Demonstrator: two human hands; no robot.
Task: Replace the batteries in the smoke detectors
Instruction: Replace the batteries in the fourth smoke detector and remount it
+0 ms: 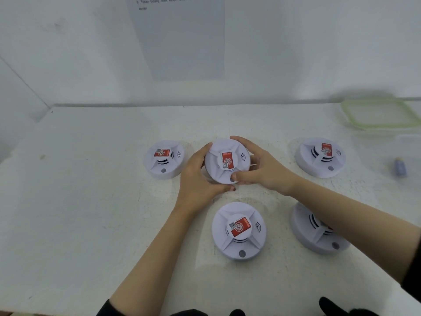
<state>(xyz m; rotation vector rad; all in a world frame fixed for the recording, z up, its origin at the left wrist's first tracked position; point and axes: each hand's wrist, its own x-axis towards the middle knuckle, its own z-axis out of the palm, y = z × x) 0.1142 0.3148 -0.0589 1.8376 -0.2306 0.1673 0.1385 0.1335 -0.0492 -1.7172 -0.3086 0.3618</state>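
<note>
I hold the centre smoke detector (224, 153) between both hands at the middle of the worktop (91, 201). My left grip (198, 179) curls round its left and near rim. My right grip (262, 169) curls round its right rim, thumb on the near edge. A second detector (238, 231) lies nearer me

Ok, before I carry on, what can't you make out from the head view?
Head view:
Battery bay of the held detector: underside faces away; left hand and right hand cover the rim.
Label of the near-right detector: mostly behind the right forearm.
The small bluish object: too blurred to identify.
Text on the wall sheet: cut by the top edge.
</note>
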